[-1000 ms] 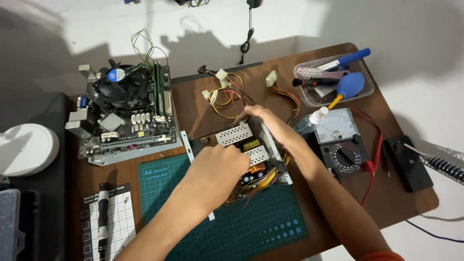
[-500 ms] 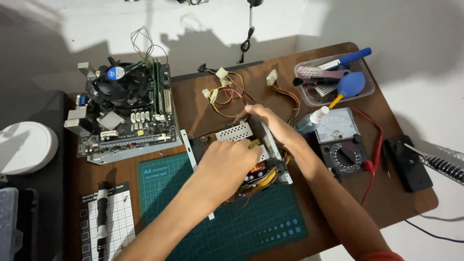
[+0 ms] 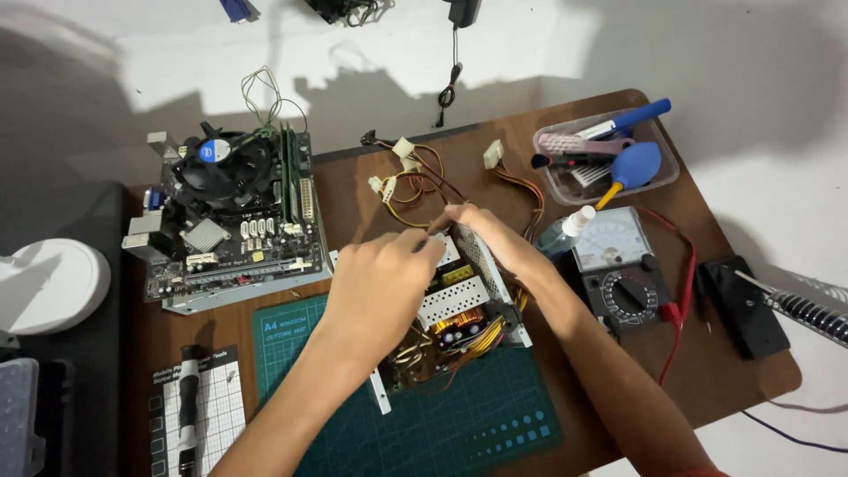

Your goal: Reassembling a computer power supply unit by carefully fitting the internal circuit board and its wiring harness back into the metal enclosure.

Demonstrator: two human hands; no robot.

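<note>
- Brown wood surface (image 3: 495,115) with a green cutting mat (image 3: 459,424) on the near side, and an opened power supply unit (image 3: 450,322) sitting on the mat's top edge – lid off, copper coils, capacitors and yellow wiring all showing.
- Left hand (image 3: 380,283) lies over the left half of the unit, fingers curled down toward its far edge. Can't tell if it's actually pinching anything, the back of the hand hides the fingertips.
- Right hand (image 3: 486,234) comes in from the right and sits at the unit's far edge by the perforated metal side wall, fingers bent and meeting the left hand's fingertips. Same deal – contact with the casing looks likely, but whether it grips something is hidden.
- The unit's cable bundle (image 3: 415,177) with white connectors fans out on the surface just beyond both hands.
- Motherboard (image 3: 234,216) with a black cooler fan sits to the left of the unit, near it but apart.
- On the right: an analogue multimeter (image 3: 618,265) with red leads, a small clear bottle (image 3: 565,231) just beside it, and a clear plastic tray (image 3: 667,172) holding a blue blower and brushes.
- A screwdriver (image 3: 187,406) lies on a white parts sheet at the near left corner, well away from the hands.
</note>
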